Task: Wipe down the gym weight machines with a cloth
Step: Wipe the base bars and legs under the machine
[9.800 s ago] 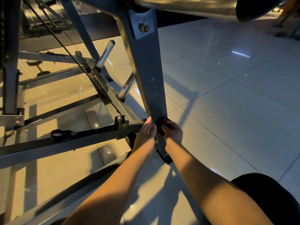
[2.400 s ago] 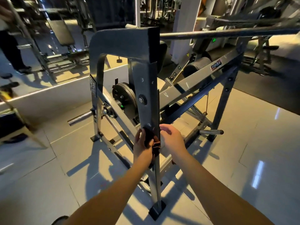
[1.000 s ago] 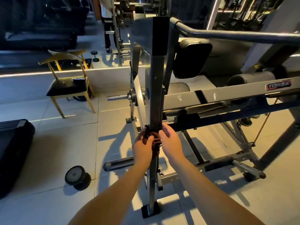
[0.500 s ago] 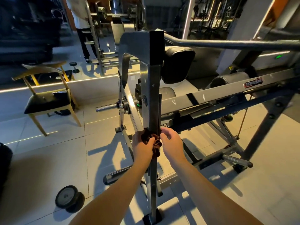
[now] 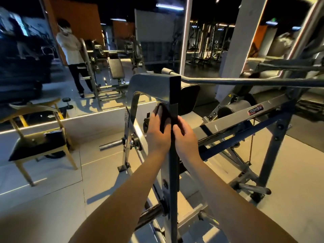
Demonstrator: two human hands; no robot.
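Note:
A grey steel weight machine fills the middle of the head view, with its upright post point(image 5: 172, 165) running from the floor to a bent top corner. A dark cloth point(image 5: 164, 116) is wrapped around that post just below the corner. My left hand point(image 5: 157, 132) grips the cloth from the left side. My right hand point(image 5: 184, 135) holds it from the right, fingers curled around the post's edge. Both forearms reach up from the bottom of the view. The part of the cloth behind the post is hidden.
A wooden chair point(image 5: 40, 137) with a black seat stands at the left by a low mirror ledge. A person point(image 5: 73, 55) stands at the back left. The machine's sloped arm point(image 5: 245, 116) and long bar point(image 5: 254, 82) extend right. A plate peg point(image 5: 112, 145) sticks out left.
Both hands slid the cloth up the post, from about mid-height to just below the top corner. The view rose and moved closer to the post.

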